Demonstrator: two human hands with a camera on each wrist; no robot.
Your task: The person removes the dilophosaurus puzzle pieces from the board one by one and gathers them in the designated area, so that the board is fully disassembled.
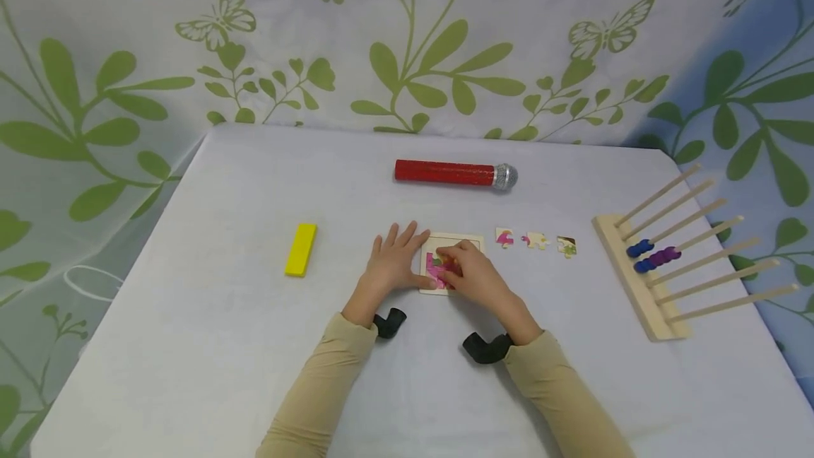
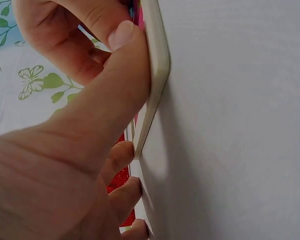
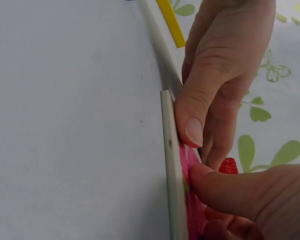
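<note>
A small square puzzle board (image 1: 456,236) with a pale wooden rim and a pink picture lies on the white table. My left hand (image 1: 393,263) rests at its left side, fingers spread, the thumb pressing the near-left corner and the index finger by the far-left corner. Over the board, my right hand (image 1: 480,278) has thumb and bent index finger on either side of a jigsaw piece (image 1: 450,262), largely covered by the fingers. The right thumb (image 3: 202,175) presses on the pink surface. Pink puzzle pieces (image 1: 434,268) show between the hands.
Three loose jigsaw pieces (image 1: 536,240) lie in a row right of the board. Behind is a red toy microphone (image 1: 445,172). A yellow block (image 1: 301,249) lies left; a wooden peg rack (image 1: 642,281) with blue and purple beads stands right.
</note>
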